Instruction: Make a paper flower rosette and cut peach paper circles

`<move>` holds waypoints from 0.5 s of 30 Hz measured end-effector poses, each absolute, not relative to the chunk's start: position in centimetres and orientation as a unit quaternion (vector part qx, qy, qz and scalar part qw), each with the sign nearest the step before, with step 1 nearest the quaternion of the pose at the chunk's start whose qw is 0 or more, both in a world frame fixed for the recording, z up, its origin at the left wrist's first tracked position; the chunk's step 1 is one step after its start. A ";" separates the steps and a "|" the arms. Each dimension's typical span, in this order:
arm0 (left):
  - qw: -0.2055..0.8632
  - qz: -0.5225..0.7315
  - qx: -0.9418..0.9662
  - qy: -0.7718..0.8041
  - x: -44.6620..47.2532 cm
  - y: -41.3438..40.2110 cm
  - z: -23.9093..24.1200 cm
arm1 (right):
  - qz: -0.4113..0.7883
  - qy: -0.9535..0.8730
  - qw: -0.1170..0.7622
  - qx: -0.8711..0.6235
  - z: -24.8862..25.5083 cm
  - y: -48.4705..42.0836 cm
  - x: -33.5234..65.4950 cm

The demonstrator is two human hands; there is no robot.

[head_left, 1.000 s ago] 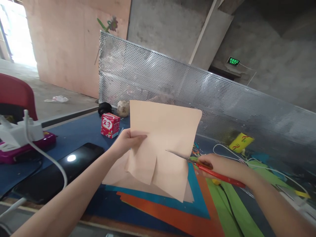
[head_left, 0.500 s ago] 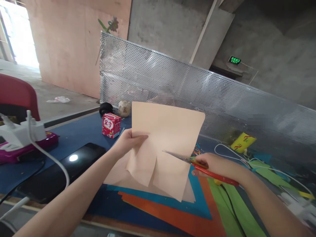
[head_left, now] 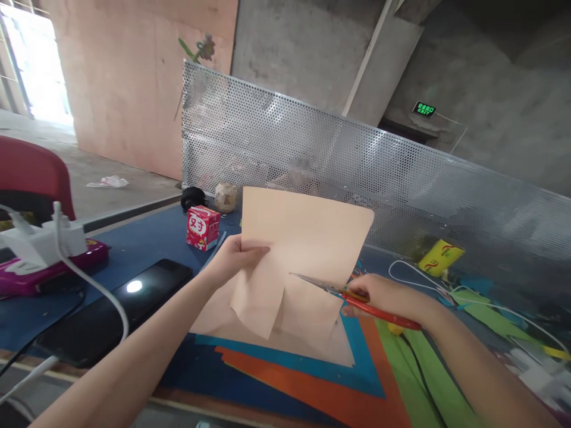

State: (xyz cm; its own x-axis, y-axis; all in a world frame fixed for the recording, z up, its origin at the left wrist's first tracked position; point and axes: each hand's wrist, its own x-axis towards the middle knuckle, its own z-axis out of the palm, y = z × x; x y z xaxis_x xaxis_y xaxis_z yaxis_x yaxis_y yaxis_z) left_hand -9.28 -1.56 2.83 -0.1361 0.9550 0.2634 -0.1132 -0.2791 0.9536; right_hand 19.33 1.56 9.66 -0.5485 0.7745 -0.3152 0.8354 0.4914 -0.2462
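Note:
A cream sheet of paper [head_left: 303, 232] is held up and tilted in front of me, with a slit running up from its lower edge. My left hand [head_left: 234, 255] pinches its left edge, thumb on the near side. My right hand [head_left: 375, 294] is closed round the red handles of a pair of scissors [head_left: 363, 306]. The blades point left across the paper, and a cut runs in from its right side along them. Beneath lie another cream sheet [head_left: 209, 318], a blue sheet [head_left: 372, 368], an orange sheet [head_left: 330, 398] and a green sheet [head_left: 428, 374].
On the left are a black phone [head_left: 116, 309] with a bright reflection, a purple power strip [head_left: 96, 252] with white plugs and a red box [head_left: 203, 227]. A yellow packet [head_left: 441, 257] and white cables lie right. A perforated metal screen [head_left: 250, 131] stands behind the table.
The scissors have moved slightly left and their blades look closer together. The paper's lower right flap has dropped or folded back, showing less. My left hand keeps its pinch.

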 end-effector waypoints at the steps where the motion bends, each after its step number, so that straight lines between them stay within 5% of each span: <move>1: 0.428 0.625 0.499 0.421 -9.3 -1.6 2.9 | -0.187 0.859 0.085 0.469 9.7 1.6 19.4; 15: 0.425 0.637 0.491 0.417 -9.0 -1.5 2.9 | -0.235 0.859 0.064 0.449 8.9 2.1 18.8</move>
